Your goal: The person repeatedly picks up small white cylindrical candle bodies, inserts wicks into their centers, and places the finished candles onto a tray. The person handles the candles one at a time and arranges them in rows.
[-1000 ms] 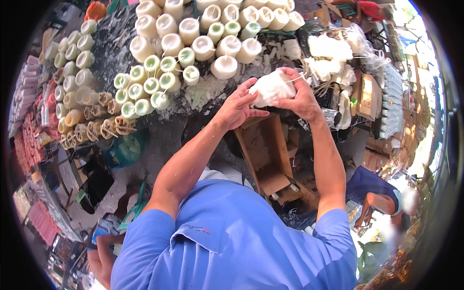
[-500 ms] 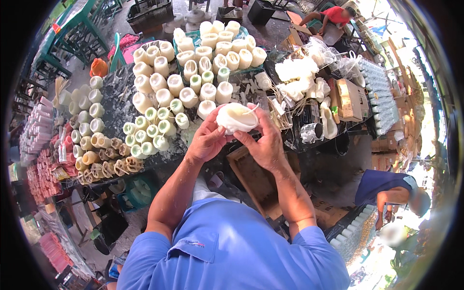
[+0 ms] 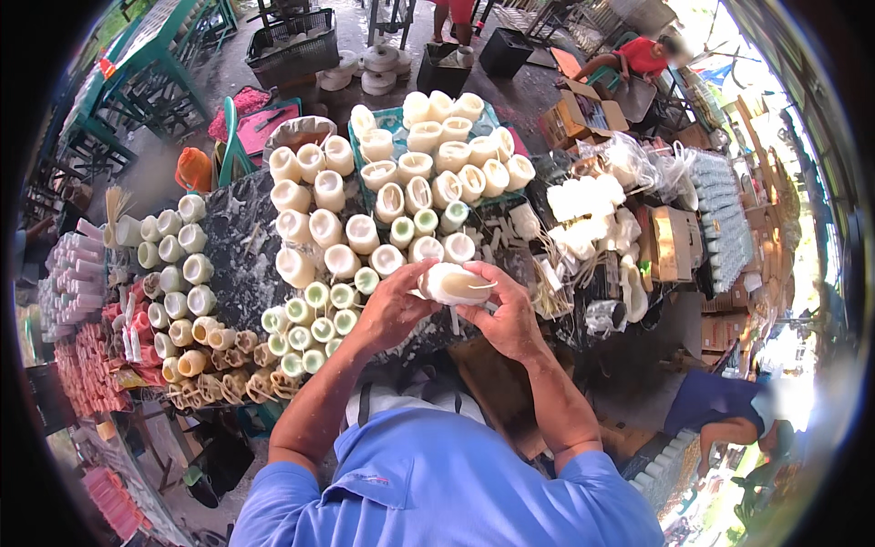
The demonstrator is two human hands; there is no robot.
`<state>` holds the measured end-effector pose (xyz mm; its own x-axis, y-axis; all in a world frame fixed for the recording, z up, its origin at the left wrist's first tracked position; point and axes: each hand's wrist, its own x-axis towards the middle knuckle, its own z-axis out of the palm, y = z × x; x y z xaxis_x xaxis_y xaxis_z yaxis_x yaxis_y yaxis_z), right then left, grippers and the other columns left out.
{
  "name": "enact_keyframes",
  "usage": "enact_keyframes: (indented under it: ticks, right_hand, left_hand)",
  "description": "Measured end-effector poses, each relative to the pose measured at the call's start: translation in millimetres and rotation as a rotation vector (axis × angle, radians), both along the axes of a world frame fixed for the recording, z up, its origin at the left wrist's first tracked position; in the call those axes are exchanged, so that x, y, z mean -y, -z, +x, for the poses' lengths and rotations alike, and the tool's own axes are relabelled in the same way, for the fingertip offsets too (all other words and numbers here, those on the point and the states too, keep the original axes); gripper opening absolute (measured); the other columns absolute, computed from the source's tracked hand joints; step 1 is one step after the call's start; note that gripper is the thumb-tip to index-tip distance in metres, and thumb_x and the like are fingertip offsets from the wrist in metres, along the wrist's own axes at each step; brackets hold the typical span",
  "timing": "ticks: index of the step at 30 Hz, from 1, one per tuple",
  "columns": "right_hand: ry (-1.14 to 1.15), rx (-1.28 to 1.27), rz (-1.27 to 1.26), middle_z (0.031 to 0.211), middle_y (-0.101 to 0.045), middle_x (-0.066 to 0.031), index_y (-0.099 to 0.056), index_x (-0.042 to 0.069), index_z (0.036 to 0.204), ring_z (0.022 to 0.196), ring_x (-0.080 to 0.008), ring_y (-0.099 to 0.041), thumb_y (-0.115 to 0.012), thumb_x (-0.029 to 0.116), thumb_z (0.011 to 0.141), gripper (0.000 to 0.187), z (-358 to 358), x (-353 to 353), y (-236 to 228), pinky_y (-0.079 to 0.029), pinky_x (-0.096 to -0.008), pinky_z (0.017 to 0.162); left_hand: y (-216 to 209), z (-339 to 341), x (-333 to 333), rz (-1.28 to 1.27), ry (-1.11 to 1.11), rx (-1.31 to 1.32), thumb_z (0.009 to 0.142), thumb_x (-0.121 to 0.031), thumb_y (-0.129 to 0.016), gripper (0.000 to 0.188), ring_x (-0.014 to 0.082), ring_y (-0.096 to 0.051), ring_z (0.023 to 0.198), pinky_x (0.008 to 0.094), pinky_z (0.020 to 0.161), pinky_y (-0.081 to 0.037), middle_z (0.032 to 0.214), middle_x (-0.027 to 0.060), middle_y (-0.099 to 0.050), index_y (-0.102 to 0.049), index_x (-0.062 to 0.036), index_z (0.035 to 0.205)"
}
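Between my two hands is a white wax candle (image 3: 453, 284) with a pale wick trailing across its top toward the right. My left hand (image 3: 399, 305) wraps its left side, fingers bent around it. My right hand (image 3: 503, 312) grips the right side, with fingertips on the upper edge and thumb below. Just beyond my hands stand several cream-coloured candles (image 3: 342, 260) on the black table (image 3: 239, 232). Small green-topped candles (image 3: 299, 310) cluster to the left of my left hand. The candle's underside is hidden.
A teal crate (image 3: 390, 120) holds more cream candles at the table's far side. Brown-yellow candles (image 3: 191, 363) stand at the left. Wick bundles (image 3: 558, 283), white wax lumps (image 3: 583, 196) and a cardboard box (image 3: 670, 242) lie right. People sit at the far right and lower right.
My hands and the candle have come slightly lower and to the right in the view. The candle has been tilted, and the view has shifted so the table's far side shows more.
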<state>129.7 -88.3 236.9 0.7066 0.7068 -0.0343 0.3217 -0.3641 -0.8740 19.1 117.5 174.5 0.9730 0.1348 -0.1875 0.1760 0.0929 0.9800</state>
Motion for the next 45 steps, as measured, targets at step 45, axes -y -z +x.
enact_keyframes:
  ticks: [45]
  right_hand:
    - [0.175,0.421,-0.304,0.117,-0.076,-0.0308,-0.071,-0.006,0.120,0.117,-0.0486,-0.070,-0.084,0.022,0.084,0.048,299,-351,224,-0.052,-0.0520,0.107]
  left_hand:
    - [130,411,-343,0.886,0.401,-0.256,0.109,-0.034,-0.064,0.035,0.0308,-0.076,0.105,0.0448,0.092,-0.059,0.114,0.0164,-0.081,-0.080,-0.0084,0.126]
